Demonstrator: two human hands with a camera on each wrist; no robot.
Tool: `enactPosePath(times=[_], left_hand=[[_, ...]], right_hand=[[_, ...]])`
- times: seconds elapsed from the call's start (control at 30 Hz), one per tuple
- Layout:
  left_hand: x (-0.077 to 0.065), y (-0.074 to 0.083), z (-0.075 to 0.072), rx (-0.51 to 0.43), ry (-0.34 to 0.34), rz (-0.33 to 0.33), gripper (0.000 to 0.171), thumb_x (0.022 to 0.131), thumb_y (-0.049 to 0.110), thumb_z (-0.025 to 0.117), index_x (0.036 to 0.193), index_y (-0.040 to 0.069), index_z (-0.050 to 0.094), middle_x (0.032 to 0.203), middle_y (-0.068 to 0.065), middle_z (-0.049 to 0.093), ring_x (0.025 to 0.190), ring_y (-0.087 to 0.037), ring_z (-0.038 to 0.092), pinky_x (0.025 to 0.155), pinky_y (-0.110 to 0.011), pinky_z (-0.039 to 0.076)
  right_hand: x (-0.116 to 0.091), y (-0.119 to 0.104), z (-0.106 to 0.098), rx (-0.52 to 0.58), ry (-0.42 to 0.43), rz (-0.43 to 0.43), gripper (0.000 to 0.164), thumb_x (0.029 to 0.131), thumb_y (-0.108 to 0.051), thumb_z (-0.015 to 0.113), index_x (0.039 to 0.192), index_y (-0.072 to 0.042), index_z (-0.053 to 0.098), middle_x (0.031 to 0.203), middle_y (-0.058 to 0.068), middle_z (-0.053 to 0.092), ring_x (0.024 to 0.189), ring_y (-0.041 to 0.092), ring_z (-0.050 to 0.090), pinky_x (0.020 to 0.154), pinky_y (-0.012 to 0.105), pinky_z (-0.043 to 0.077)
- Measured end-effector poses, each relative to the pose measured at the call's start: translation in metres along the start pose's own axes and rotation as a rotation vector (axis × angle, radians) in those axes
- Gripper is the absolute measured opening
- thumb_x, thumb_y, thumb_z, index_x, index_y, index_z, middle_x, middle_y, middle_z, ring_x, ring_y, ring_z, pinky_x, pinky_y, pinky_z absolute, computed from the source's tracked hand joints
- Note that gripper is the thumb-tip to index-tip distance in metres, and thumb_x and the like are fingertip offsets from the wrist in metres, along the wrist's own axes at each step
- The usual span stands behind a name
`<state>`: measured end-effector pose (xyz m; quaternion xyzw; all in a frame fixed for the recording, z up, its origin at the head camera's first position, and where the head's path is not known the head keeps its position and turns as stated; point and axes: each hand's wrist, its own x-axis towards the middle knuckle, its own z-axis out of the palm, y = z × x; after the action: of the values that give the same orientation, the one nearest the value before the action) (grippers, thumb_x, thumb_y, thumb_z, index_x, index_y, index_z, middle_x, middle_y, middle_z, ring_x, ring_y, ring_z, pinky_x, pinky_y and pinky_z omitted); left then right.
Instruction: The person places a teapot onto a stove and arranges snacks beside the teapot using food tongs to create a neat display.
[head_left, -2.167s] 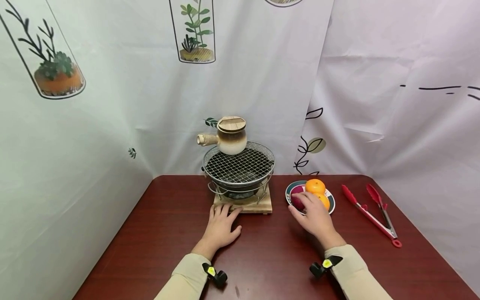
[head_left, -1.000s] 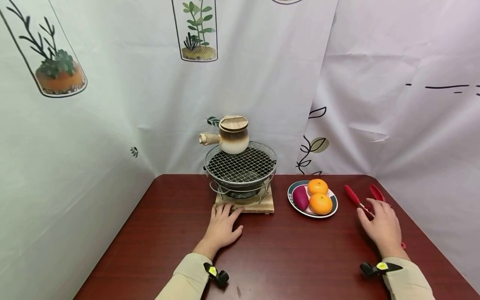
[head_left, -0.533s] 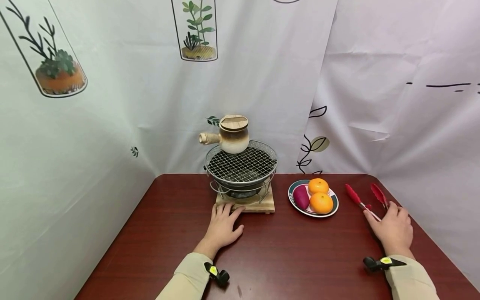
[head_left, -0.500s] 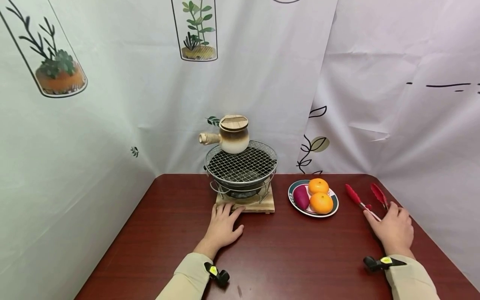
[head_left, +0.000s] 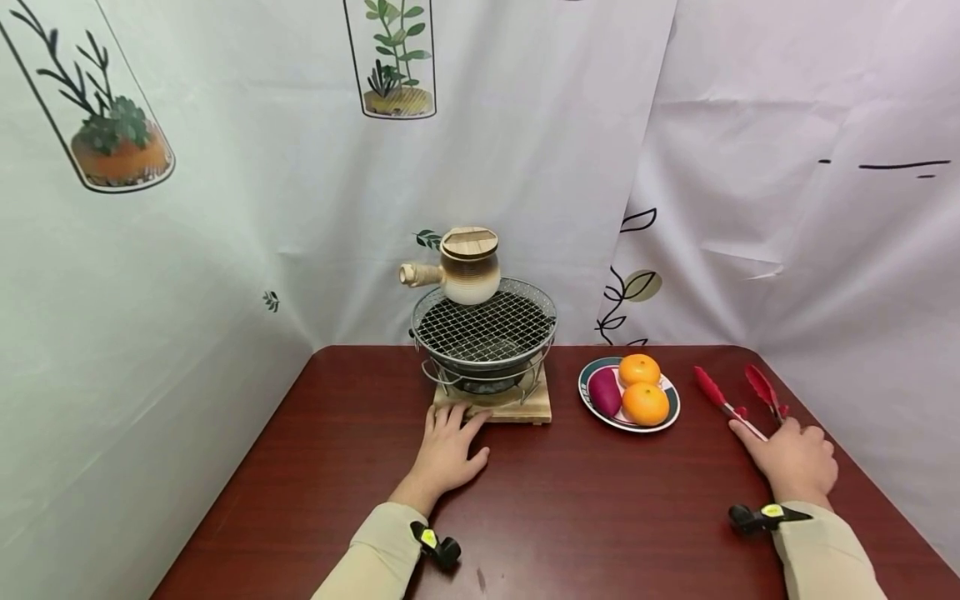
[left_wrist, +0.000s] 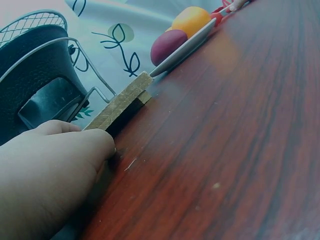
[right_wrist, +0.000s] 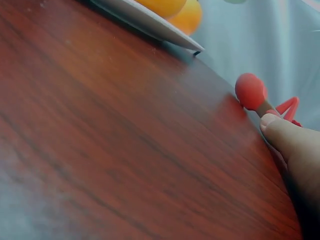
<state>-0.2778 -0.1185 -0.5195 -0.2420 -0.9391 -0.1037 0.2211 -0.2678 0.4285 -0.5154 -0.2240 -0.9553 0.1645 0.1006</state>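
Observation:
My left hand (head_left: 446, 454) lies with relaxed, spread fingers at the front edge of a wooden board (head_left: 536, 407), fingertips touching it. In the left wrist view the same board (left_wrist: 120, 102) rises just past the thumb. On the board stands a round tabletop grill (head_left: 483, 337) with a wire mesh. Far right, my right hand (head_left: 798, 462) grips red-tipped kitchen tongs (head_left: 712, 390), thumb along one arm and fingers curled over the other. The tongs' arms are spread apart and their handle end is hidden under the hand. In the right wrist view the thumb presses the tongs (right_wrist: 251, 92).
A lidded clay pot (head_left: 470, 275) with a side handle sits on the grill's back part. Between the hands, a plate (head_left: 588, 406) holds a purple oval item (head_left: 604, 392) and two oranges (head_left: 646, 404). A patterned cloth (head_left: 555, 150) hangs behind the dark red table (head_left: 585, 508).
My right hand has moved from over the plate rightward to the tongs, and its fingers have closed round them. The left hand has stayed at the board. The view has shifted slightly.

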Motion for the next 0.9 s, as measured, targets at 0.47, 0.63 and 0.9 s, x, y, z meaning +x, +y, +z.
enactPosePath(times=[0.47, 0.63, 0.9], left_hand=[[0.001, -0.001, 0.001, -0.026, -0.005, -0.007, 0.056, 0.087, 0.039, 0.068, 0.14, 0.026, 0.059, 0.141, -0.011, 0.048, 0.131, -0.038, 0.042, 0.11, -0.069, 0.022], [0.001, -0.002, 0.002, -0.02, 0.0, -0.003, 0.056, 0.087, 0.039, 0.069, 0.14, 0.026, 0.059, 0.141, -0.012, 0.049, 0.13, -0.037, 0.043, 0.11, -0.07, 0.024], [0.002, -0.003, 0.004, -0.01, 0.002, 0.002, 0.057, 0.087, 0.041, 0.068, 0.141, 0.027, 0.058, 0.141, -0.012, 0.048, 0.13, -0.037, 0.043, 0.109, -0.07, 0.025]], right_hand=[[0.0, -0.002, -0.003, -0.016, -0.043, 0.021, 0.115, 0.081, -0.086, 0.046, 0.122, 0.022, 0.042, 0.105, 0.041, 0.041, 0.093, 0.054, 0.046, 0.072, 0.061, 0.044], [-0.003, -0.003, -0.006, 0.005, -0.02, 0.031, 0.115, 0.082, -0.085, 0.048, 0.124, 0.022, 0.041, 0.107, 0.042, 0.04, 0.096, 0.056, 0.046, 0.072, 0.061, 0.044], [-0.008, 0.0, -0.012, 0.082, -0.013, 0.064, 0.117, 0.082, -0.085, 0.048, 0.136, 0.018, 0.032, 0.119, 0.044, 0.031, 0.088, 0.058, 0.05, 0.064, 0.059, 0.043]])
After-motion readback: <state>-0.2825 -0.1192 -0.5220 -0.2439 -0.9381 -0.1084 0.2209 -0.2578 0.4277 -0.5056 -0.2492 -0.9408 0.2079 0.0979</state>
